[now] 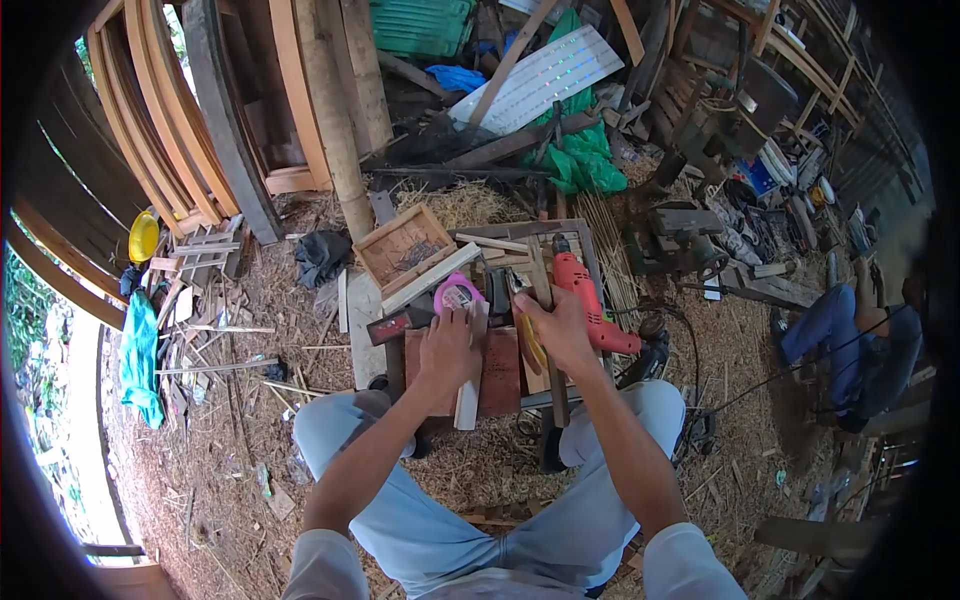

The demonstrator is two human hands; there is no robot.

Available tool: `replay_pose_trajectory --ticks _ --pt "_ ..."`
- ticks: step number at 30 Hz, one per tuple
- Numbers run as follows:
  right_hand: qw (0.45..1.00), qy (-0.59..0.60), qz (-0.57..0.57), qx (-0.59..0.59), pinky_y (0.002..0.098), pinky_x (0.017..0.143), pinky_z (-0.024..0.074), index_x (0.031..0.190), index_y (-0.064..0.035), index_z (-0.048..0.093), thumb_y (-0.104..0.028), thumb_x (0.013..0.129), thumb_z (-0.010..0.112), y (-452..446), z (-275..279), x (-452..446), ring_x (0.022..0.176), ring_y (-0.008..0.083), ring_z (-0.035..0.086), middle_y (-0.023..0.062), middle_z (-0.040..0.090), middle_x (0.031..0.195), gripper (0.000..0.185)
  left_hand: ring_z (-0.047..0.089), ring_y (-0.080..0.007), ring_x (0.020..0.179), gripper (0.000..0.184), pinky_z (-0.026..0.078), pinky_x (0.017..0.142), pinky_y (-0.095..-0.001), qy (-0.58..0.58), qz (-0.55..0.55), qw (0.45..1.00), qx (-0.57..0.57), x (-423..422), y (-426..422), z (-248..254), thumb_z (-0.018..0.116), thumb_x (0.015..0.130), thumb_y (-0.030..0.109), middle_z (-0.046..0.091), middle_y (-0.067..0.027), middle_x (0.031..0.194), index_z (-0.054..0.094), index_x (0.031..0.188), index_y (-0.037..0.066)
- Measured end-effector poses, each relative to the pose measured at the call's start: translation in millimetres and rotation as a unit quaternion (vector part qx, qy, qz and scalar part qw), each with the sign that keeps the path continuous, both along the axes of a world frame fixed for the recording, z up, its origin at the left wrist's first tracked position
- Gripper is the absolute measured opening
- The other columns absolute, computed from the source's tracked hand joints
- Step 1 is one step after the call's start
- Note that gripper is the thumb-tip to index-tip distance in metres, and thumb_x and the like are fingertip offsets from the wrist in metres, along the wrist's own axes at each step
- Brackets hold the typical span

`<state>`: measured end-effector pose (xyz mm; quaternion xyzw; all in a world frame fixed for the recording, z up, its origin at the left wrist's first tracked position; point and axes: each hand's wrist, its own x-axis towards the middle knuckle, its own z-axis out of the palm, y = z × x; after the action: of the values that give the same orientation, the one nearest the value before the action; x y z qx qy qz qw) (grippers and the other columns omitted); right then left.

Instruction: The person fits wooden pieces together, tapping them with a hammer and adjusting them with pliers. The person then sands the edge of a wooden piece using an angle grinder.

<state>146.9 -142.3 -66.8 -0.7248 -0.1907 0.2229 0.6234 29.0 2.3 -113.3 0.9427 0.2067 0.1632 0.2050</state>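
Left hand (450, 345), grip unclear, covers a pale squared wooden strip (466, 404); right hand (556, 325) clasps a brown wooden bar (558, 392) overhanging the wooden table's (588, 240) near edge

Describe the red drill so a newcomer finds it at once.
Find the low bench before the wearer's knees. At its right edge, beside the right hand, is the drill. Its bright red body separates it from the brown wooden strip nearby.

The left forearm (375, 455) slants forward and inward, its hand (450, 348) back-up with fingers bent. The right forearm (628, 440) mirrors it, that hand (562, 332) curled, its thumb toward the other. Both hands sit near each other but apart, ahead of the widely spread knees (655, 408), elbows bent.
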Motion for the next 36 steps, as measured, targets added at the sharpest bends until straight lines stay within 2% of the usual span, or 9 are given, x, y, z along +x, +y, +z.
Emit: replay_pose_trajectory --ticks 3,4,8,20,22,23,25,29,36 --pt "0.998 0.061 0.009 0.01 0.0236 0.05 0.0363 0.089 -0.0003 0.065 -0.013 0.088 0.066 -1 -4 3 0.056 0.0056 0.047 -0.0009 0.062 0.071 0.013 0.058 -0.0394 0.092 0.033 0.048 0.08 -0.0468 -0.057 -0.045 0.997 -0.004 1 -3 -7 0.068 0.077 0.012 0.058 -0.0208 0.096 0.051 0.103 0.0" --pt "0.997 0.076 0.007 0.031 0.021 0.042 0.0295 0.092 -0.0021 0.065 -0.012 0.088 0.066 -2 -6 2 0.048 0.0027 0.04 -0.0032 0.058 0.068 0.011 0.058 -0.0388 0.092 0.037 0.048 0.079 -0.0471 -0.045 -0.038 0.995 -0.075 1 -3 -1 0.069 0.076 0.012 0.058 -0.0209 0.096 0.05 0.105 0.0" --pt "0.999 0.037 0.008 -0.024 0.021 0.043 0.0302 0.094 -0.0023 0.065 -0.01 0.088 0.066 -5 -4 -1 0.049 0.003 0.041 -0.0035 0.057 0.067 0.01 0.06 -0.0369 0.093 0.047 0.049 0.076 -0.046 -0.029 -0.049 0.961 -0.27 0 5 27 0.074 0.074 0.014 0.059 -0.0209 0.096 0.048 0.111 0.002" --pt "0.995 0.015 0.01 -0.093 0.0273 0.048 0.0343 0.09 -0.0026 0.064 -0.018 0.091 0.061 -8 -18 0 0.055 0.007 0.045 -0.0003 0.056 0.069 0.016 0.059 -0.0377 0.095 0.04 0.051 0.076 -0.0452 -0.052 -0.12 0.991 -0.014 -10 5 6 0.07 0.074 0.006 0.056 -0.0132 0.102 0.053 0.11 0.007" --pt "0.992 0.017 0.011 -0.124 0.0362 0.059 0.0447 0.09 0.0008 0.065 -0.021 0.086 0.063 -9 -3 -3 0.06 0.0213 0.06 0.0111 0.062 0.067 0.022 0.06 -0.0373 0.096 0.039 0.05 0.077 -0.0447 -0.049 -0.136 0.989 -0.017 -10 8 11 0.069 0.074 0.005 0.058 -0.0136 0.102 0.055 0.11 0.006" --pt "0.992 0.019 0.011 -0.124 0.0362 0.059 0.0447 0.09 0.0008 0.065 -0.021 0.086 0.063 -10 -12 -2 0.06 0.0213 0.06 0.0111 0.062 0.067 0.022 0.06 -0.0368 0.096 0.037 0.049 0.078 -0.0443 -0.046 -0.148 0.988 -0.021 -12 8 13 0.069 0.075 0.004 0.059 -0.014 0.101 0.057 0.11 0.006" --pt "0.987 -0.158 0.004 -0.019 0.0363 0.056 0.0439 0.09 0.0012 0.064 -0.02 0.085 0.065 -6 -24 0 0.055 0.0202 0.059 0.0096 0.059 0.062 0.022 0.061 -0.0364 0.094 0.037 0.05 0.079 -0.0433 -0.046 -0.149 0.987 -0.039 -15 7 20 0.068 0.076 0.004 0.06 -0.0138 0.1 0.058 0.111 0.005" --pt "0.996 -0.06 0.043 -0.048 0.0346 0.054 0.0432 0.091 0.0009 0.065 -0.02 0.083 0.066 -14 -11 -2 0.052 0.0168 0.057 0.0073 0.057 0.059 0.022 0.058 -0.0352 0.094 0.031 0.05 0.078 -0.0421 -0.041 -0.219 0.962 -0.16 -20 11 49 0.065 0.08 0.006 0.06 -0.0122 0.097 0.06 0.11 0.006" --pt "0.987 -0.078 0.085 -0.11 0.0345 0.043 0.0384 0.092 0.0004 0.065 -0.021 0.085 0.065 -15 -13 -2 0.039 0.0146 0.048 0.0046 0.05 0.053 0.023 0.058 -0.0357 0.095 0.03 0.047 0.082 -0.0423 -0.034 -0.207 0.975 -0.074 -10 23 14 0.067 0.08 0.006 0.06 -0.0156 0.096 0.062 0.109 0.0"
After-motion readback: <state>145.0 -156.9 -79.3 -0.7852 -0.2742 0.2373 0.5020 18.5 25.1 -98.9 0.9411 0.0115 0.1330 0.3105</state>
